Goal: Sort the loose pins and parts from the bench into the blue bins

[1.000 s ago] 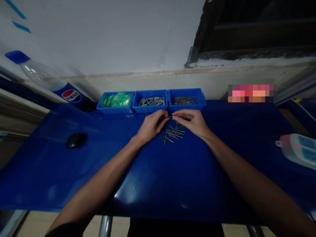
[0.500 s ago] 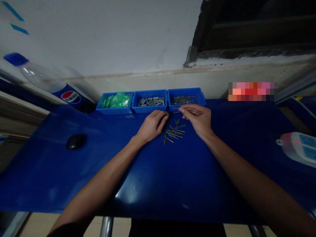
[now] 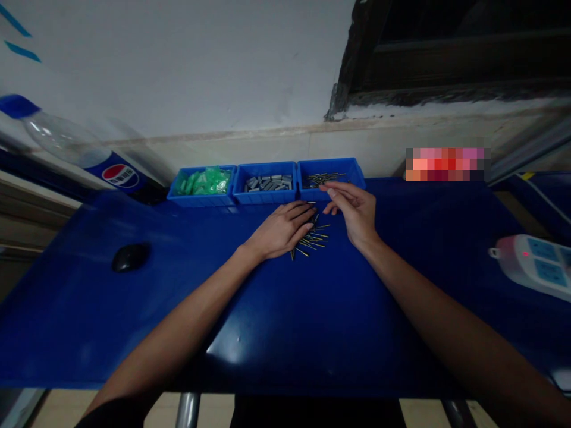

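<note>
My left hand (image 3: 283, 230) lies on the blue tabletop with its fingers stretched out. Its fingertips partly cover a loose pile of thin, brass-coloured metal rods (image 3: 314, 239). My right hand (image 3: 354, 213) is raised at the front edge of the right blue bin (image 3: 332, 193), thumb and index finger pinched together; whatever may be between them is too small to make out. Inside that bin lie more thin rods (image 3: 325, 177). Short grey metal pieces (image 3: 270, 182) fill part of the middle bin (image 3: 263, 197), and the left bin (image 3: 200, 201) holds green plastic packets (image 3: 209, 180).
A large cola bottle (image 3: 118, 172) stands against the wall at the left, with a black mouse (image 3: 129, 257) in front of it. A white power strip (image 3: 542, 261) lies at the right edge of the blue table (image 3: 285, 321). Behind the table, a blurred-out red item (image 3: 446, 164) sits at the right.
My left hand has moved right and spread over the loose rods. My right hand's fingertips have risen to the right bin's edge; the thin rod seen in them before no longer shows clearly.
</note>
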The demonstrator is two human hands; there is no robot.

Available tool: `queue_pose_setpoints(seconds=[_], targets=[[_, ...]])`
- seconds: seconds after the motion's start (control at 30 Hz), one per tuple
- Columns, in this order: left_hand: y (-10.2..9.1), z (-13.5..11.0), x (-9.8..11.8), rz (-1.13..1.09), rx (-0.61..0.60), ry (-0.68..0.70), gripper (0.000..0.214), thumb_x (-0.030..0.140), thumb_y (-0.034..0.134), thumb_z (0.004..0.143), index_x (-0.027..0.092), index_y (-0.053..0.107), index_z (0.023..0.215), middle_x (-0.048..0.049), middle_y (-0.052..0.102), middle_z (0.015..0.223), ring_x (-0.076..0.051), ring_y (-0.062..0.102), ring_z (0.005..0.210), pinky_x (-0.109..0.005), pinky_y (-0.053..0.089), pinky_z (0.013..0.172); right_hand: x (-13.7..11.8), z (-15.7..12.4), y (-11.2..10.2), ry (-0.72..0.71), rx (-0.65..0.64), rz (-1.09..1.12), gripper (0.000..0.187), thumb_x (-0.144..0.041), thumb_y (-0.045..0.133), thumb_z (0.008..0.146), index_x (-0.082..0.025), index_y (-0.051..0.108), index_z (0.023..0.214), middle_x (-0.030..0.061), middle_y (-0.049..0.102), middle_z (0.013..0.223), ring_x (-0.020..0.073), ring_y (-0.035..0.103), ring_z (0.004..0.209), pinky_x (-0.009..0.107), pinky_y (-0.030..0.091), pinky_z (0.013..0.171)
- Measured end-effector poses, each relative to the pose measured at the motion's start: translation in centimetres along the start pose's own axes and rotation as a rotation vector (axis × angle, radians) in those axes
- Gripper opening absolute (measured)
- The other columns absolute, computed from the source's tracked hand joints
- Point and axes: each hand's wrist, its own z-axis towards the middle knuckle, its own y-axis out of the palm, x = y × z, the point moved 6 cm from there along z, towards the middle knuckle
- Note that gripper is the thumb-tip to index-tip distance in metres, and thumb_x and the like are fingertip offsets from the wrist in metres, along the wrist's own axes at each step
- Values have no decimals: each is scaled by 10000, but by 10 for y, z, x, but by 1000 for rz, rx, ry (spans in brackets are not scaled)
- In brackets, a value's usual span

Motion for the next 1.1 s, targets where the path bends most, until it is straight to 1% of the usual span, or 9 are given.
queue_pose_setpoints(seconds=[0.1,0.2,0.33,0.47,0.57,0.67,0.83,0.97,1.1], targets=[[-3,-1,-1,-22,51,-13,450,357,397,1108,159,566,1475,-155,602,1489,-284,521,1435,-528,446,1183,1,0,-1,9,2,0,290,-505,719,895,-264,792,1039,71,813,1055,161,684,589,338,541,558],[-4,0,0,3,33,-8,474,387,420,1099,172,548,1502,-154,572,1527,-310,486,1453,-558,421,1192,2,1,-1,5,0,-6,300,-521,697,904,-263,789,1027,66,809,1041,158,678,586,340,542,577],[-4,1,2,21,25,-21,487,397,433,1095,145,567,1490,-160,623,1465,-312,513,1397,-541,436,1167,3,1,-2,8,-1,19,259,-482,691,907,-255,789,983,54,805,980,151,665,566,332,534,580],[-7,-1,-2,13,96,-103,418,331,427,1099,119,659,1375,-151,704,1341,-288,586,1260,-523,494,1089,1,1,-1,12,-5,25,216,-431,680,914,-250,790,954,53,803,955,144,653,550,331,534,575],[-8,-4,-8,-1,166,-136,344,282,473,1079,141,735,1251,-137,745,1230,-271,629,1141,-498,531,1028,3,1,-2,19,-2,21,213,-423,671,914,-253,792,956,50,804,954,146,655,556,332,542,578],[-8,-8,-17,-41,244,-162,284,223,527,1047,164,764,1193,-123,748,1136,-250,650,1046,-450,568,959,5,1,-3,21,-7,23,227,-426,661,917,-246,792,963,52,799,938,150,652,565,332,543,579],[-8,-11,-23,-103,291,-185,256,172,550,1030,183,771,1158,-99,732,1054,-222,670,989,-395,582,911,7,2,-2,26,-27,22,243,-431,634,939,-244,786,970,44,779,885,149,641,570,331,539,587],[-15,-11,-19,-172,330,-168,248,173,552,1037,171,747,1190,-98,722,1082,-192,693,977,-357,585,901,3,1,-1,17,-35,53,212,-393,642,933,-239,787,940,38,769,837,143,631,555,322,521,563],[-26,-14,-22,-251,431,-196,226,204,717,950,190,739,1174,-60,737,1001,-174,710,894,-359,603,875,1,1,2,27,-74,38,214,-414,668,920,-236,788,913,37,763,807,148,632,554,326,523,555]])
